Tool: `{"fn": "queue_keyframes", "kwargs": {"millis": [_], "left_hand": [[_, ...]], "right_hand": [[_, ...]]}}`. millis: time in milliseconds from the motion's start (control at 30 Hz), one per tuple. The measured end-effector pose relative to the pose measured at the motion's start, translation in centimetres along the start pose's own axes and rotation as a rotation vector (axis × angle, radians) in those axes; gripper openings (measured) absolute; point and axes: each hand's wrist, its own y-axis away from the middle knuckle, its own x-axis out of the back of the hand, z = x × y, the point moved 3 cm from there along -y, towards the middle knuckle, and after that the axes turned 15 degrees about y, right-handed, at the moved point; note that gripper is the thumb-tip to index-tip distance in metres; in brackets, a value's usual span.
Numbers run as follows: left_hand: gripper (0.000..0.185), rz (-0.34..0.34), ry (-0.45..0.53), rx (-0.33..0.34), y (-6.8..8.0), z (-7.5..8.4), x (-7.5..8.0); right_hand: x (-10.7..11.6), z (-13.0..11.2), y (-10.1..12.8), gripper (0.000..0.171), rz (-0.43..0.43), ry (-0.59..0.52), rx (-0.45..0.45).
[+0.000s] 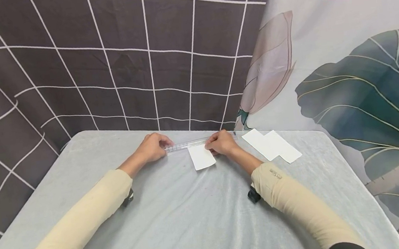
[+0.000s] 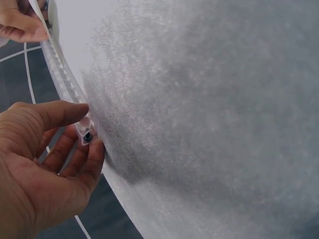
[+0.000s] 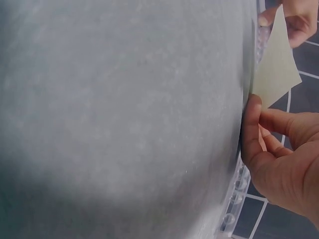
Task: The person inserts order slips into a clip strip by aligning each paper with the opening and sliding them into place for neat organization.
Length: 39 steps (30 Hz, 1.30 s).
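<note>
A long clear plastic strip (image 1: 183,146) with a row of round shapes along it lies near the far edge of the table. My left hand (image 1: 151,147) holds its left end between thumb and fingers; a small dark spot shows at that end of the strip (image 2: 67,82) in the left wrist view. My right hand (image 1: 222,142) pinches a small white paper card (image 1: 201,158) at its right side, against the strip. In the right wrist view the card (image 3: 276,64) stands away from the cloth, with the fingertips at its corner. The right fingers hide part of the strip.
Right of my right hand lie white paper pieces (image 1: 272,144), seemingly overlapping. A pale grey cloth covers the table (image 1: 196,216). Behind hang a dark gridded curtain (image 1: 173,65) and, at the right, a leaf-patterned one (image 1: 374,86).
</note>
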Motion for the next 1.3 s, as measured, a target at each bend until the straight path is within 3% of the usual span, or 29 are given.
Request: {"fn": "queue_keyframes", "kwargs": {"millis": [133, 367, 567, 833, 933, 1033, 1233, 1300], "left_hand": [[0.054, 0.001, 0.017, -0.018, -0.7, -1.1, 0.0], [0.056, 0.015, -0.011, -0.036, -4.3, -6.5, -1.1], [0.059, 0.006, -0.004, -0.038, -5.5, -8.2, -1.5], [0.057, 0.023, -0.015, -0.032, -4.5, -6.8, -1.2], [0.057, 0.009, 0.004, -0.05, -3.1, -5.0, -0.8], [0.055, 0.021, 0.016, -0.06, -2.5, -4.1, -0.5], [0.053, 0.008, 0.029, -0.033, -0.9, -1.5, 0.1], [0.052, 0.011, 0.02, -0.038, -0.9, -1.7, 0.1]], "right_hand": [[-0.2, -0.2, 0.0, 0.015, -0.002, -0.004, 0.005], [-0.8, -0.8, 0.1, 0.014, -0.001, 0.007, 0.019], [-1.2, -1.4, 0.2, 0.013, -0.009, -0.015, 0.013], [-1.8, -2.1, 0.1, 0.013, -0.019, -0.051, 0.01], [-2.0, -2.4, 0.2, 0.014, -0.019, -0.048, 0.011], [-2.2, -2.7, 0.1, 0.013, -0.02, -0.036, 0.014], [-2.5, -2.9, 0.0, 0.012, -0.024, -0.03, 0.009], [-2.6, -2.9, 0.0, 0.011, -0.023, -0.024, 0.008]]}}
